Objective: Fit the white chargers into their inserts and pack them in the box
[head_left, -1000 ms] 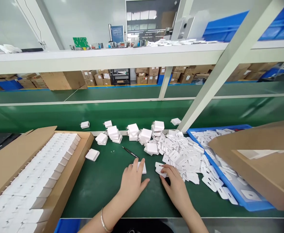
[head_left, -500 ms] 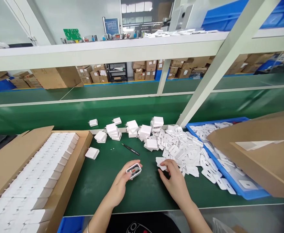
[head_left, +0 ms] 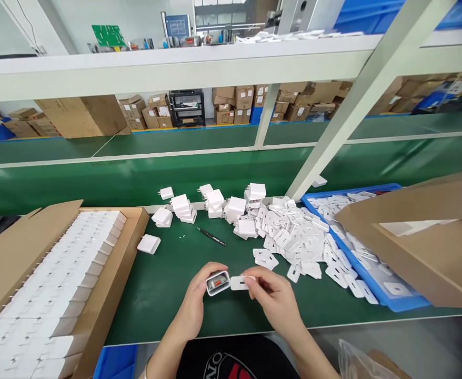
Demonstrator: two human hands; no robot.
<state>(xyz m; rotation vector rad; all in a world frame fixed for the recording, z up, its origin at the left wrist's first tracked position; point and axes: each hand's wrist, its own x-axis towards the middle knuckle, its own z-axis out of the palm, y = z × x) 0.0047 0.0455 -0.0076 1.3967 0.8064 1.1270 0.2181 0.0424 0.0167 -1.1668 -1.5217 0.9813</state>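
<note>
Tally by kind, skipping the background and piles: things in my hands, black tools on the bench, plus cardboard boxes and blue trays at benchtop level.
Open white housing, in the left hand: 1
Flat white plate, in the right hand: 1
Slim black tool: 1
Cardboard boxes: 2
Blue tray: 1
Total: 6

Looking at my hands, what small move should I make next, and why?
I'd probably bring the slotted white plate in your right hand over the open white charger housing in your left hand: the components inside are exposed, and the plate is held close beside it.
</note>
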